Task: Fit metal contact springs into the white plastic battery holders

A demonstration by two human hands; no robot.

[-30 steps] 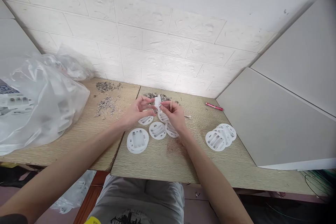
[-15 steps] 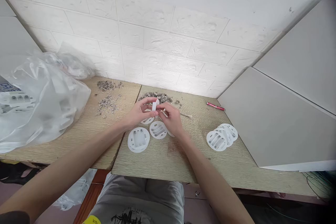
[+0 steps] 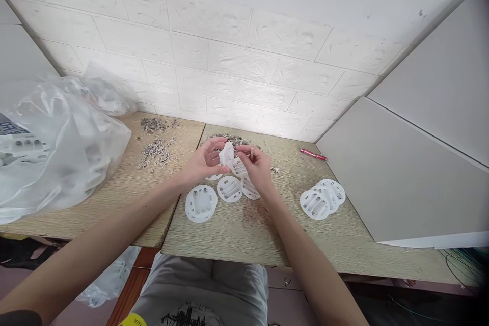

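My counter [image 3: 229,237] spreads left to right, a clear bag [image 3: 72,153] filling its left. My left hand [image 3: 202,164] curls palm-right, fingers clamped on a white disc [image 3: 228,154], raised nearly on edge above more discs [image 3: 229,189]. My right hand [image 3: 257,168] bends in from the right, thumb and forefinger near the disc; I cannot tell whether they pinch anything. Blue lettering [image 3: 12,126] at the bag's left is illegible; a yellow label [image 3: 133,320], nearest me, seems to say N/A.

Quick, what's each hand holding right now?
Left hand: holding a white round piece.
Right hand: close beside that piece; whether it pinches anything cannot be told.
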